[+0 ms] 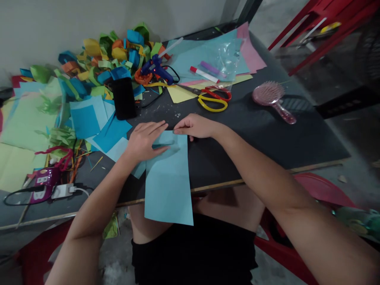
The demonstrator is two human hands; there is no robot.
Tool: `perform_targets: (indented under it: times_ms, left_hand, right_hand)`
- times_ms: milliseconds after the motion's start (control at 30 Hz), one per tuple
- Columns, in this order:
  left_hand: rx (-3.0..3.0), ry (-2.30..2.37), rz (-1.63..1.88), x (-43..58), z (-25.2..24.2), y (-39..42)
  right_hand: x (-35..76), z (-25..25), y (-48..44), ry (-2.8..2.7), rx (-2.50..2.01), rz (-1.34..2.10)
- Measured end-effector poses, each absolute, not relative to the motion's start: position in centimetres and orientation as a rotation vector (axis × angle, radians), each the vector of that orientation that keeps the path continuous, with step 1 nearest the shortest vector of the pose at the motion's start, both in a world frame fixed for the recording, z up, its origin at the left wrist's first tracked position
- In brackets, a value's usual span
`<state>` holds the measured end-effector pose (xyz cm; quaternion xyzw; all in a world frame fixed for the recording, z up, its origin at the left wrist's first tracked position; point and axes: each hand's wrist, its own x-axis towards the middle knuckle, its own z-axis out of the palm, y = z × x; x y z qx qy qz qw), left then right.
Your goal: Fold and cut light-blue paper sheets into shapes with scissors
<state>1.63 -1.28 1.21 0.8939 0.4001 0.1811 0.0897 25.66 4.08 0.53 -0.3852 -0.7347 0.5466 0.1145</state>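
Observation:
A light blue sheet of paper (169,186) lies at the table's front edge, its near end hanging over my lap. My left hand (145,141) rests on the sheet's upper left part, fingers stretched out and thumb apart. At the upper right corner, my right hand (197,126) pinches the paper's far edge between thumb and fingers. Between the hands a slightly darker blue strip (163,137) shows; I cannot tell whether it is a fold or a separate piece. Blue paper squares (86,120) lie left of my left hand, beside a black phone-like object (124,98).
Scissors (213,99), a red-capped marker (204,74) and a blue glue gun (158,69) lie beyond my hands. Folded paper pieces (118,53) are heaped by the wall. A pink hairbrush (273,99) is at right, a purple corded device (46,182) at left.

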Motion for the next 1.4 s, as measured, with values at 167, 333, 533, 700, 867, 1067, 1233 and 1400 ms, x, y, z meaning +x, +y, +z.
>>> perform_targets:
  times_ms: [167,333,533,700,867,1067,1233,1400]
  left_hand:
    - [2.721,1.125,0.460,2.0,0.4,-1.5]
    - [2.855,1.217,0.297,1.9,-0.1,-1.2]
    - [2.885,1.387,0.132,2.6,0.3,-1.4]
    - [2.850,1.515,0.036,3.3,0.5,-1.9]
    - [2.762,1.641,0.154,3.9,0.7,-2.6]
    - [2.725,1.568,0.436,3.3,0.7,-2.8]
    - [2.789,1.482,0.389,2.6,0.7,-2.4]
    - [2.848,1.399,0.119,2.5,0.9,-1.8]
  right_hand:
    - [25.3,0.5,3.8,-2.144,-1.168,1.589]
    - [25.3,0.6,3.6,-2.155,-1.128,1.589]
    - [25.4,0.6,3.7,-2.194,-1.107,1.580]
    - [25.3,0.3,3.8,-2.163,-1.151,1.578]
    - [25.1,0.3,3.7,-2.066,-1.174,1.676]
    - [25.1,0.1,3.4,-1.937,-1.194,1.586]
    - [25.1,-0.1,3.3,-1.842,-1.213,1.510]
    - [25.5,-0.1,3.4,-1.887,-1.092,1.572]
